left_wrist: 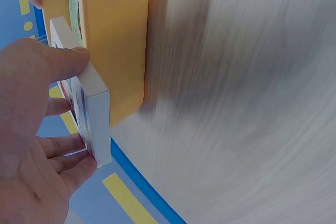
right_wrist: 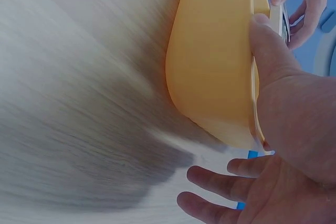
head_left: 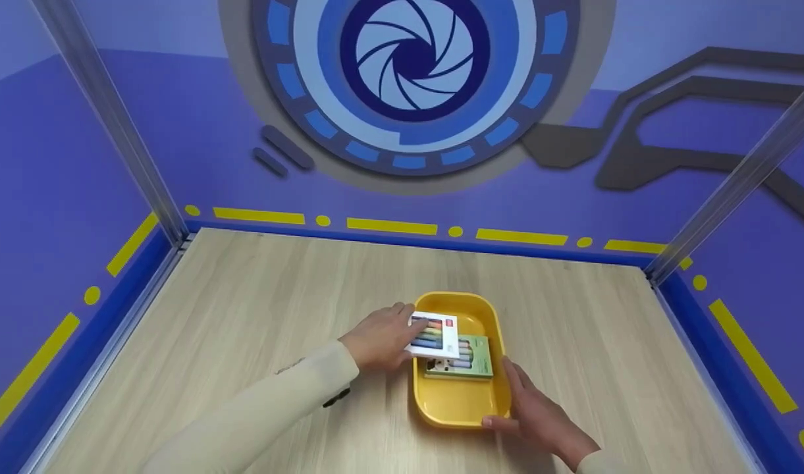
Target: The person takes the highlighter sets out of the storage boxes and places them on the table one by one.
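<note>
Though box (head_left: 436, 337) over rim (head_left: 459, 424), roomy tray (head_left: 461, 399)

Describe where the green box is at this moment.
In the head view, the green box lies inside the yellow tray, right of centre, partly hidden behind the white box in the left hand.

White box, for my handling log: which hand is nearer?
Left: the left hand grips the white box by its left side; the right hand is apart, at the right rim of the yellow tray.
</note>
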`<action>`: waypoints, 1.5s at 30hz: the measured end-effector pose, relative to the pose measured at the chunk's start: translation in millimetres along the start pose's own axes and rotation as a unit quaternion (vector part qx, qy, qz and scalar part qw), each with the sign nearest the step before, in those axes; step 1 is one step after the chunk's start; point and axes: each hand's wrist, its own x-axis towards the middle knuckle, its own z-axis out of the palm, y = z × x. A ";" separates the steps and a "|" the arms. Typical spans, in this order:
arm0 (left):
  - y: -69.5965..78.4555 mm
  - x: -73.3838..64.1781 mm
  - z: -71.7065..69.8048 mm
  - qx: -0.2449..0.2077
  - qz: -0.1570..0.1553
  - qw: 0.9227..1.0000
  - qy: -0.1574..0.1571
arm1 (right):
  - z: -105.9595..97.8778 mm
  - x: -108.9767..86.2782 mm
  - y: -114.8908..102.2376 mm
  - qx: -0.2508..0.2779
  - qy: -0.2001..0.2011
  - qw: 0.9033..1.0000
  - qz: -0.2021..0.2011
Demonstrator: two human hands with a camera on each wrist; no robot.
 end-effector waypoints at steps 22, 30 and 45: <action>-12.7 -3.2 -4.2 0.028 0.014 0.999 0.025 | -1.7 2.0 2.6 0.005 -0.003 1.000 0.004; -16.0 -4.2 -6.5 0.037 0.005 0.999 0.014 | -0.8 2.7 3.1 0.018 0.000 1.000 -0.001; -25.1 -8.0 -11.0 0.026 -0.007 0.999 0.018 | 0.3 3.5 3.8 0.024 -0.001 1.000 -0.011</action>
